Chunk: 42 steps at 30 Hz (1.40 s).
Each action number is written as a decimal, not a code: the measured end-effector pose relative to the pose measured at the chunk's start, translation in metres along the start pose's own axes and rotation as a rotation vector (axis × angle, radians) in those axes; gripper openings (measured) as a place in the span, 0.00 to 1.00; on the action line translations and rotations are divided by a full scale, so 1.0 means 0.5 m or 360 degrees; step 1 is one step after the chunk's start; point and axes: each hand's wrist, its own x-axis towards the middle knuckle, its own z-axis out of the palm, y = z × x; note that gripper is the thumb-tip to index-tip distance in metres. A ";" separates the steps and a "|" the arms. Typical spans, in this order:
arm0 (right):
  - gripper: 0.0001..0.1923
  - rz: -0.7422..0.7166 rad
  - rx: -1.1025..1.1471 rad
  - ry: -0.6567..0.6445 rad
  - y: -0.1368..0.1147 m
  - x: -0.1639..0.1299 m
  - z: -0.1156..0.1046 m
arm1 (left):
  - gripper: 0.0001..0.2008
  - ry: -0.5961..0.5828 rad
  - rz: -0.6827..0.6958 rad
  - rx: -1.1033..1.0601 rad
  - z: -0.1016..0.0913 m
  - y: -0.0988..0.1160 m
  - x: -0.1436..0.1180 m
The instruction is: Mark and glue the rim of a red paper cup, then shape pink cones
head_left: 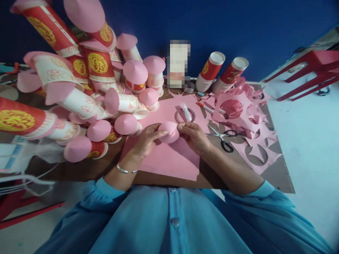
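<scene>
Between my hands is a small pink paper circle point(167, 137) with a slit or overlapping edge near its middle. My left hand point(147, 139) pinches its left side, thumb on top. With thumb and forefinger, my right hand point(195, 137) grips the upper right edge. Beneath lie pink paper sheets point(169, 164). Just beyond the circle, a glue bottle point(186, 112) with a clear cap rests across a roll of tape point(177, 115). Scissors point(221, 135) with black handles lie spread apart to the right of my right hand.
Several paper cups with pink cone tops point(135, 72) crowd the left side. Two stacks of cups point(211, 68) stand at the back. Pink paper offcuts point(247, 113) and an orange-capped marker point(205, 107) lie right. A red stool point(315, 70) is beyond the table.
</scene>
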 end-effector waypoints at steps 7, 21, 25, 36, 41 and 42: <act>0.19 -0.0181 -0.0200 0.0111 0.012 -0.002 0.001 | 0.25 0.0016 0.0135 0.0080 0.000 -0.003 0.007; 0.17 -0.0221 -0.0463 0.0035 0.002 -0.016 0.008 | 0.31 -0.0049 0.0159 0.0329 0.000 0.004 -0.006; 0.17 -0.0210 -0.0452 0.0026 0.002 -0.016 0.005 | 0.31 -0.0074 0.0166 0.0341 0.004 0.010 -0.008; 0.20 -0.0197 -0.0450 0.0089 -0.001 -0.010 0.003 | 0.30 -0.0206 0.0279 0.0287 -0.005 0.006 -0.003; 0.23 -0.0189 -0.0320 0.0083 -0.004 -0.009 0.003 | 0.31 -0.0275 0.0244 0.0214 -0.009 0.005 -0.001; 0.23 -0.0182 -0.0302 0.0072 -0.004 -0.009 0.003 | 0.32 -0.0284 0.0240 0.0198 -0.009 0.005 -0.001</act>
